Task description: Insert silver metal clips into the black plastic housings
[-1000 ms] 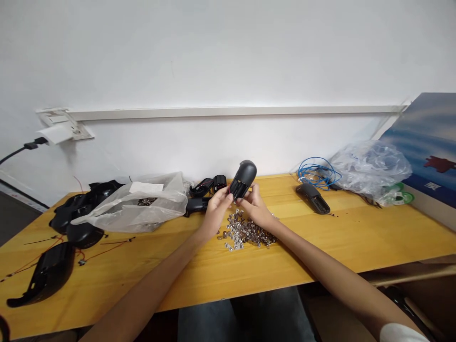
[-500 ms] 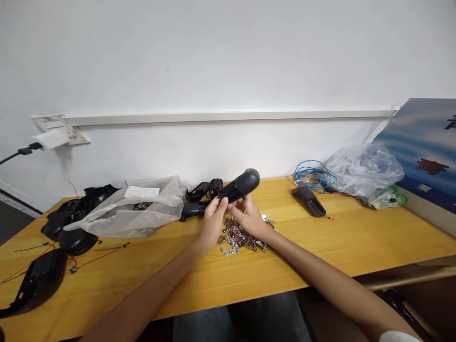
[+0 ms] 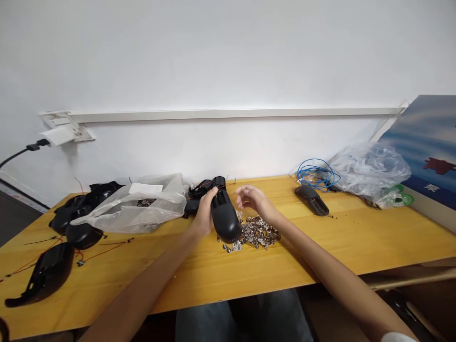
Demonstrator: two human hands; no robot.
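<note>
A black plastic housing (image 3: pixel 225 219) with a rounded end is gripped by my left hand (image 3: pixel 205 213), its round end toward me and its open recess facing up. My right hand (image 3: pixel 253 199) hovers just right of the housing, fingers curled but apart, with nothing visible in them. Beneath my right hand, a pile of small shiny metal pieces (image 3: pixel 261 232) lies on the wooden table (image 3: pixel 192 275). Behind the housing are other black parts (image 3: pixel 200 188) with thin red wires.
At the left are a translucent bag (image 3: pixel 117 216) of metal pieces and several black shells (image 3: pixel 48 270) with wires. A black housing (image 3: pixel 312 199), a blue wire coil (image 3: pixel 317 175) and a clear plastic bag (image 3: pixel 370 168) lie at the right. The wall (image 3: pixel 228 61) rises behind.
The housing has turned so that its rounded end points toward me instead of back and right. My right hand has let go of it and moved slightly away.
</note>
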